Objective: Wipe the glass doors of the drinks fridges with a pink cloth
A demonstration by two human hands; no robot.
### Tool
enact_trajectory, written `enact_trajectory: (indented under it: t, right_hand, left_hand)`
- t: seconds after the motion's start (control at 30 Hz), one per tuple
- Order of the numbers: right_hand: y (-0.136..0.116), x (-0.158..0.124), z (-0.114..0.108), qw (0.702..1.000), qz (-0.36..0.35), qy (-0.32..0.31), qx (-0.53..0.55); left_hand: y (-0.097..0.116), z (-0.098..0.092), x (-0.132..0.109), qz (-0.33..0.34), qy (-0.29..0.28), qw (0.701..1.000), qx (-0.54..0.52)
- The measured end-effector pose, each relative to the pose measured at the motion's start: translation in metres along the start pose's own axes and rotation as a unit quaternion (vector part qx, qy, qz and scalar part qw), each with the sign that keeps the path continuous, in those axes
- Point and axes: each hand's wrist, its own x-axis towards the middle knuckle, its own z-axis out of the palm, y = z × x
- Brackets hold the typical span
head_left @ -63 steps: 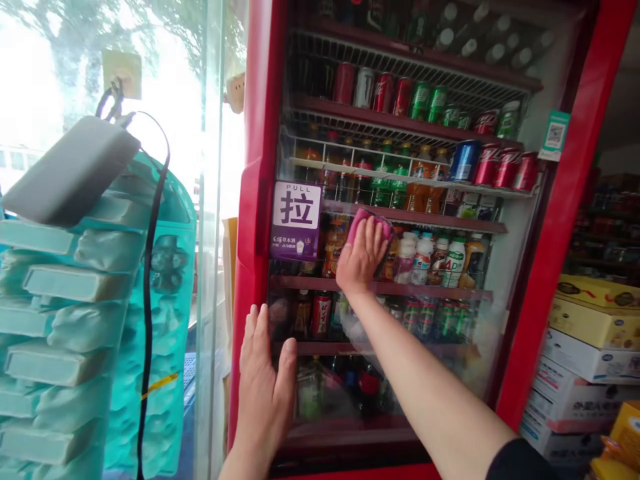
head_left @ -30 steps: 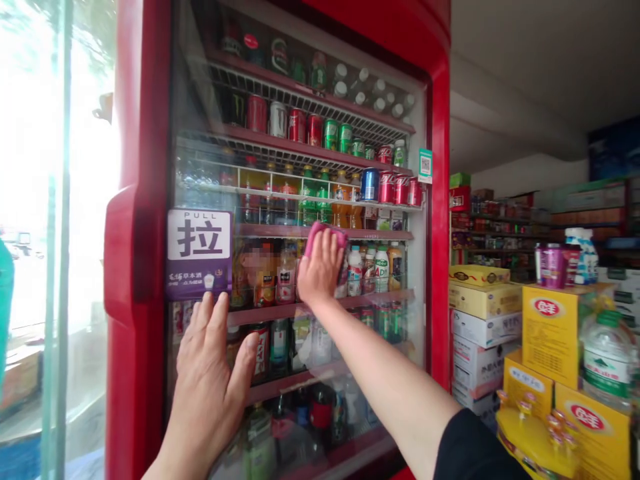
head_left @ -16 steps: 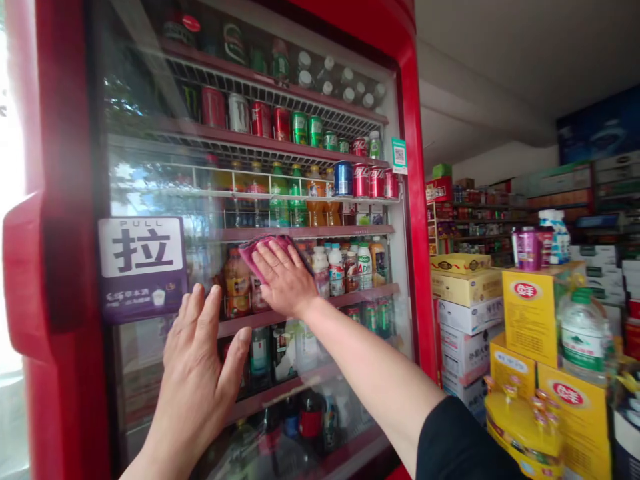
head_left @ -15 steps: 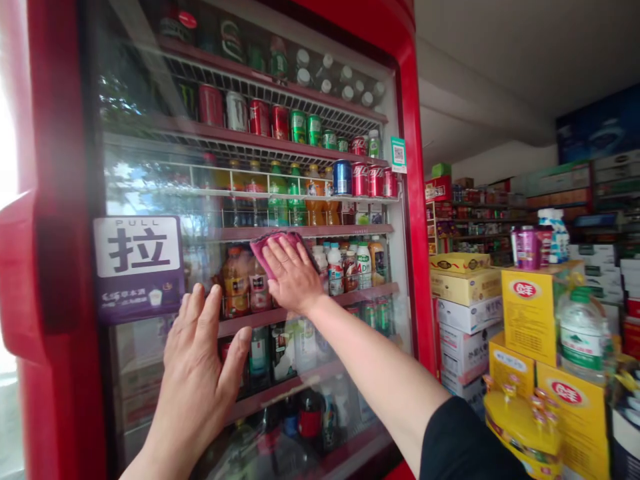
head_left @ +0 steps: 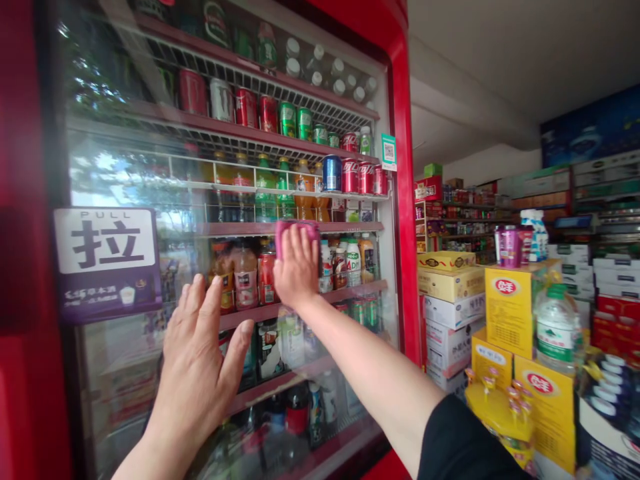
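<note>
One fridge (head_left: 406,220): red-framed, filling the left and centre of the view.
Glass (head_left: 133,167): the fridge's front, reflecting trees at upper left; rows of cans and bottles show behind it.
Cartons (head_left: 453,317): stacked beside the fridge's right side.
Yellow boxes (head_left: 510,317): piled to the right of the cartons, purple cups (head_left: 511,247) on the uppermost.
Jug (head_left: 555,333): clear, green-capped, upright on a lower yellow box, just beside the upper one.
Sign (head_left: 107,263): white and purple, marked PULL, on the fridge front, left of both hands.
Left hand (head_left: 197,353): bare and unfolded, fingers together, thumb spread, palm toward the glass; contact cannot be told.
Right hand (head_left: 297,273): laid flat over the cloth (head_left: 315,235), fingers extended, wrist lower than fingertips; a black sleeve (head_left: 460,440) covers the upper arm.
Cloth: pink, between right hand and glass, at the height of a mid-level shelf edge (head_left: 350,227).
Tag (head_left: 389,152): green and white, bearing a QR code, at the fridge's right edge, above the cloth's level.
</note>
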Motion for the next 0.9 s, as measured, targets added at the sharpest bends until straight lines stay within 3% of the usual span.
enact_trajectory:
  t: [0.07,0.13,0.23,0.33,0.53,0.9]
  right_hand:
    - [-0.024,-0.005,-0.002,0.983,-0.172,-0.061,-0.01]
    - [-0.036,-0.009,-0.006,0.946,-0.309,-0.099,-0.027]
    - [-0.032,-0.007,-0.011,0.914,-0.384,-0.119,-0.046]
    - [-0.01,-0.001,-0.014,0.925,-0.359,-0.116,-0.045]
    - [0.057,0.01,-0.018,0.974,-0.212,-0.071,-0.038]
    - [0.184,0.012,-0.047,0.997,-0.014,-0.01,-0.079]
  left_hand:
    - [0.004,0.004,0.004,0.008,0.001,1.0,-0.001]
    - [0.008,0.008,0.007,0.02,0.001,1.0,-0.006]
    - [0.013,0.016,0.01,0.028,-0.005,0.999,-0.015]
    - [0.015,0.024,0.01,0.026,-0.011,0.999,-0.017]
    - [0.017,0.043,0.007,0.041,-0.015,0.999,-0.009]
    - [0.032,0.071,0.009,0.059,-0.027,0.998,-0.015]
